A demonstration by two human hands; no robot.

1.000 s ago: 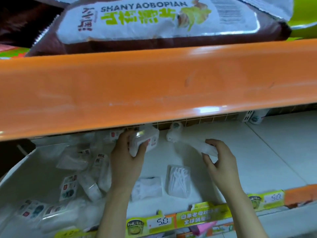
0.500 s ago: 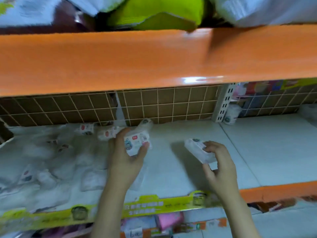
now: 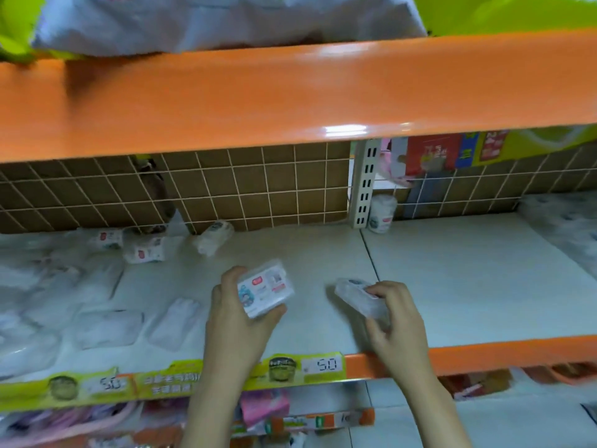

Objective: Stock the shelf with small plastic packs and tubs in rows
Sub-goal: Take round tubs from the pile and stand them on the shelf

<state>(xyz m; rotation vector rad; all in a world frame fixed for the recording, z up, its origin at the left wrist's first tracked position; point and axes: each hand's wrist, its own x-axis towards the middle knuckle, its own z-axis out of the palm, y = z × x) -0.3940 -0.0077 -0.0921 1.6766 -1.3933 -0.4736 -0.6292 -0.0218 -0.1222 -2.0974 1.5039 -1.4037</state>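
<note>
Several clear packs (image 3: 106, 328) lie loose on the shelf (image 3: 452, 286) at left. Your left hand (image 3: 235, 321) grips a labelled tub (image 3: 266, 292) above mid-shelf; your right hand (image 3: 397, 321) pinches a clear tub (image 3: 358, 299) just beside.

Clear packs (image 3: 48, 302) at the shelf's left end are smeared by motion blur; their contents are indeterminate. Label print on the left-hand box (image 3: 265, 291) is illegible. The right hand (image 3: 395, 321) covers much of its tub (image 3: 357, 297). Upper-shelf bags (image 3: 210, 21) are cut off by the top edge.
</note>
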